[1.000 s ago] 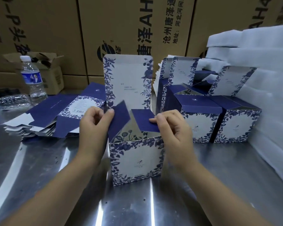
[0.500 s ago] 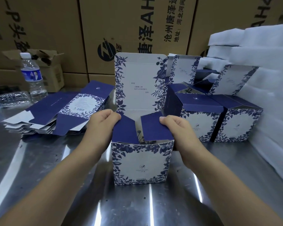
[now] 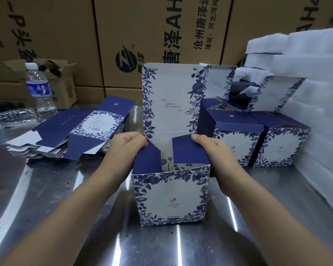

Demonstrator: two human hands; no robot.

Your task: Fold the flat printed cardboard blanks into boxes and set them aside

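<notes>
- The left hand (image 3: 127, 148) comes in from the lower left, its forearm stretched over the steel table (image 3: 46, 189). Its fingers are curled tight round the top edge of the left flap (image 3: 148, 160), gripping it.
- The right hand (image 3: 213, 150) comes in from the lower right, knuckles up. Its fingers are bent over the outer edge of the right flap (image 3: 188, 150) and hold it.
- Both dark blue flaps lean inward over the opening, with a gap between them.
- The box (image 3: 171, 196) stands upright mid-table between the 2 wrists. Its tall lid (image 3: 171, 96) is raised at the back.
- A stack of flat blanks (image 3: 75, 131) lies to the left, beyond the left forearm and apart from the box.
- 2 closed boxes (image 3: 236, 143) stand side by side just right of the right hand, with open ones behind them.
- A water bottle (image 3: 39, 89) stands far left, white foam sheets (image 3: 306, 83) are piled at the right, and brown cartons (image 3: 152, 35) line the back.
</notes>
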